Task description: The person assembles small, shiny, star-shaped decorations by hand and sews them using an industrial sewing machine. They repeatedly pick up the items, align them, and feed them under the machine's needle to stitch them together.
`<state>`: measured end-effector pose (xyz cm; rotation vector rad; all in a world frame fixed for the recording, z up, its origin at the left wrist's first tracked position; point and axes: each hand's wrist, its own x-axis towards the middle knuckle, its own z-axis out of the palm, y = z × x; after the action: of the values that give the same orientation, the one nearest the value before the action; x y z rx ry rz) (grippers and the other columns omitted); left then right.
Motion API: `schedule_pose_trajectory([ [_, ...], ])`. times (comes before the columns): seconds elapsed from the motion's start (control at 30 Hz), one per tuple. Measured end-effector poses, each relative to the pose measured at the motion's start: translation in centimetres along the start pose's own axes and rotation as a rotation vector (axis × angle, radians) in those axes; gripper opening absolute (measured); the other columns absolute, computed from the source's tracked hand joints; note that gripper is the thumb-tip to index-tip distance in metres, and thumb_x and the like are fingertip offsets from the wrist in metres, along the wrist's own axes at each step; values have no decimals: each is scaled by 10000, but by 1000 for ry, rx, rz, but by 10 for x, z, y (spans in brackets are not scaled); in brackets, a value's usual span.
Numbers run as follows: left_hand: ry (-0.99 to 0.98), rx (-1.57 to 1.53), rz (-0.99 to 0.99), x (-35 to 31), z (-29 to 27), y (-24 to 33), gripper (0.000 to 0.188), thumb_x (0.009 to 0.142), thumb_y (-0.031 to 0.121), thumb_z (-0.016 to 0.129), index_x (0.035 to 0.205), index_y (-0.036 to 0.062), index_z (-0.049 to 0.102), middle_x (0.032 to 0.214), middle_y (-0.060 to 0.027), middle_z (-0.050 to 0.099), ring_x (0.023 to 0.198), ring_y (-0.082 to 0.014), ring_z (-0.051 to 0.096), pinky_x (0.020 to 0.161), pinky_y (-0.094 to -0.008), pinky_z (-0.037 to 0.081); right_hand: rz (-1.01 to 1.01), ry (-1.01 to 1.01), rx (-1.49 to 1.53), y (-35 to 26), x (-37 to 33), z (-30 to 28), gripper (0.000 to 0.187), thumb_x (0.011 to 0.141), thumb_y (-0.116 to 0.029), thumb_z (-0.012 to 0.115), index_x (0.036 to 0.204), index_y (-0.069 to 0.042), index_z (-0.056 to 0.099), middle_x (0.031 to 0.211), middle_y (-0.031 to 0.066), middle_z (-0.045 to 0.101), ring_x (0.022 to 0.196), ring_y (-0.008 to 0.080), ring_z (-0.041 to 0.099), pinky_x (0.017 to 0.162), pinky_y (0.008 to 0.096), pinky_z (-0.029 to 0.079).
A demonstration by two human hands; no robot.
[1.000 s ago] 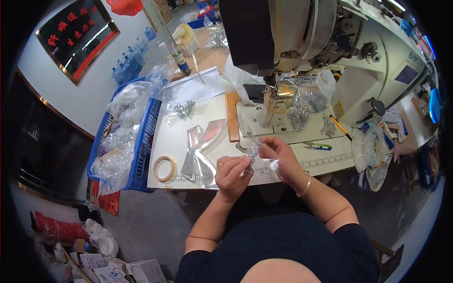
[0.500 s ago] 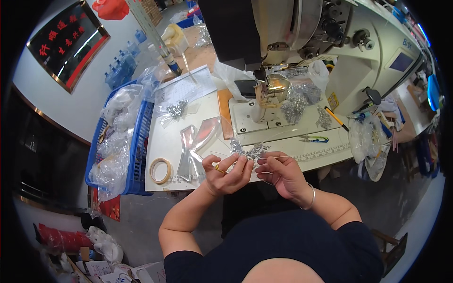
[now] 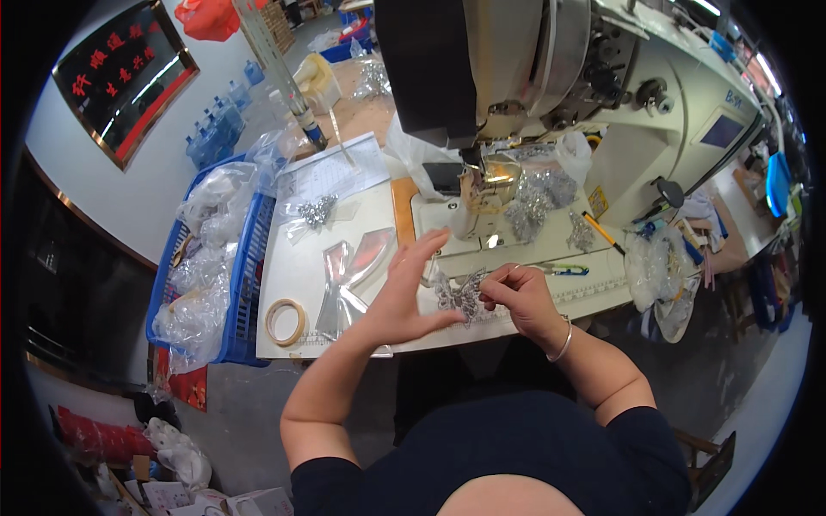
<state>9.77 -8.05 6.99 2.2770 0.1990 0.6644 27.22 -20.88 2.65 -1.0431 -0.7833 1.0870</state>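
Over the near edge of a white tabletop (image 3: pixel 282 279), the right hand (image 3: pixel 523 298) pinches a silver filigree butterfly (image 3: pixel 459 295); the left hand (image 3: pixel 403 294) is spread beside it; this piece seems unfinished; a glittering silver heap (image 3: pixel 535 199) remains beside the cream sewing machine (image 3: pixel 632 159).

Beyond the left hand (image 3: pixel 397 303) stands the sewing machine (image 3: pixel 619 146); leftward, past plastic pieces (image 3: pixel 335 292), bare tabletop (image 3: pixel 292 267) leaves passage.

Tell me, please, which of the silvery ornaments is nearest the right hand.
It is the butterfly-shaped ornament, pinched by the right hand; the large heap, the small heap and the leftmost cluster lie farther off.
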Motion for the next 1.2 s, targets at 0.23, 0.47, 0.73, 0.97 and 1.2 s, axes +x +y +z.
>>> schedule_pose_trajectory([
  [0.23, -553, -377, -322, 74, 2, -28, 682, 707, 122, 768, 1301, 70, 438, 884, -15, 556, 721, -76, 539, 618, -215, 453, -100, 18, -212, -30, 25, -33, 121, 801, -100, 684, 807, 8, 629, 708, 47, 629, 610, 86, 558, 576, 213, 462],
  [0.47, -603, -484, -424, 107, -18, 3, 757, 713, 109, 745, 1373, 121, 376, 684, 34, 458, 554, -36, 475, 458, -187, 376, -122, 50, -169, -50, 47, -49, 108, 790, -94, 689, 767, -12, 622, 653, 14, 595, 556, 56, 506, 514, 194, 414],
  [0.73, -495, -401, -483, 93, -10, -8, 702, 706, 123, 766, 1327, 113, 440, 668, 41, 452, 517, -36, 485, 429, -186, 391, -26, 36, -187, -55, 46, -44, 128, 783, -108, 690, 732, -18, 614, 628, 0, 574, 547, 54, 506, 500, 191, 405],
  [0.97, -391, -182, -201, 83, -2, -25, 324, 733, 266, 734, 1004, 107, 655, 845, -36, 605, 808, -129, 577, 730, -265, 457, 3, 28, -177, -55, 44, -46, 131, 782, -124, 696, 752, -17, 627, 635, -2, 575, 553, 52, 508, 515, 185, 408],
  [1.2, -350, -312, -314, 81, 4, -18, 273, 760, 251, 704, 953, 63, 657, 933, -72, 639, 933, -152, 572, 830, -281, 430, -55, -45, -291, -61, 46, -43, 104, 793, -100, 690, 766, -15, 636, 645, -14, 583, 562, 31, 503, 512, 177, 400],
])
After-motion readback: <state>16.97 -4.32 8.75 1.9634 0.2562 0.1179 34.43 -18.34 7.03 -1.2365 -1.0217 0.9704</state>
